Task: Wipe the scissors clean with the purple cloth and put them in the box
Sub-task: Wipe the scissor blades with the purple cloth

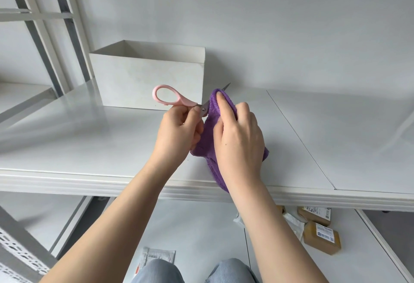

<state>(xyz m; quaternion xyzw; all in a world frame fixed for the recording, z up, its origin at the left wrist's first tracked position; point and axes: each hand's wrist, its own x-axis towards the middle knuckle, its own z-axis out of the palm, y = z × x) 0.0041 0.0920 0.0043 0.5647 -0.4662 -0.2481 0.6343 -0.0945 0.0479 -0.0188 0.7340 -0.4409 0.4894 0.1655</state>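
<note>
My left hand (177, 130) grips the pink-handled scissors (172, 99) near the pivot, holding them above the white table (89, 144). One handle loop sticks up to the left. My right hand (237, 139) holds the purple cloth (207, 141) wrapped around the blades, with a finger pressing on the cloth. Only the metal tip pokes out past the cloth toward the upper right. The open white box (145, 81) stands on the table just behind the scissors, against the wall.
A white metal shelf frame (56, 36) rises at the left. Under the table on the floor lie brown parcels (322, 235) at the right and a flat packet (156, 256) near my knees. A seam (300, 139) splits the tabletop at the right.
</note>
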